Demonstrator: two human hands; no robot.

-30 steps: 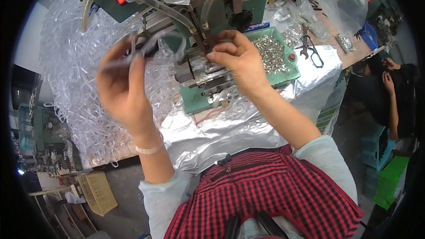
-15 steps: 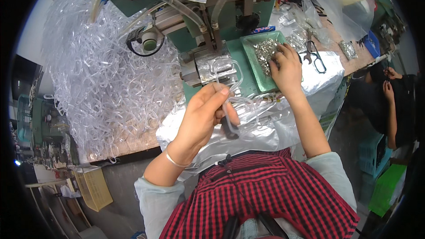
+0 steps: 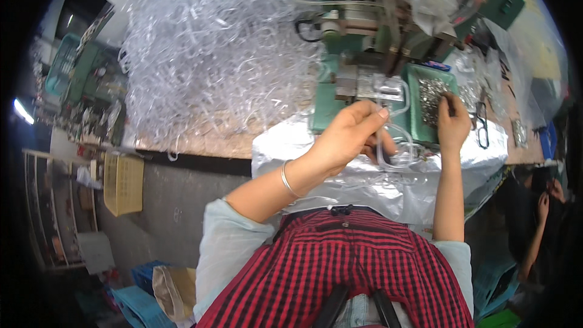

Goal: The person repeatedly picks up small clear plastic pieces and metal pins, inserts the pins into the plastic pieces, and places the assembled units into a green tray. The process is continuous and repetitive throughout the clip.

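Observation:
My left hand (image 3: pixel 355 130) is closed around a clear plastic tube loop (image 3: pixel 388 146), pinched between thumb and fingers in front of the machine. Part of the clear tubing reaches up to the machine's metal block (image 3: pixel 367 85); whether it touches is hard to tell. At the right, my right hand (image 3: pixel 454 126) is over the right side of a green tray (image 3: pixel 419 123). Its fingers curl down at the small shiny metal pieces (image 3: pixel 432 94) in the tray. Any piece between those fingertips is too small to make out.
A large heap of clear plastic loops (image 3: pixel 218 48) covers the table's left side. The green machine (image 3: pixel 328 100) stands ahead, with hoses above. Silver foil (image 3: pixel 285 146) covers the near edge. Scissors (image 3: pixel 481 124) lie right of the tray. Another person's hand (image 3: pixel 554 191) shows far right.
The view has swung left, so the machine and tray appear farther right. The right hand's fingers have drawn together at the metal pieces. My left hand still holds the clear tube loop.

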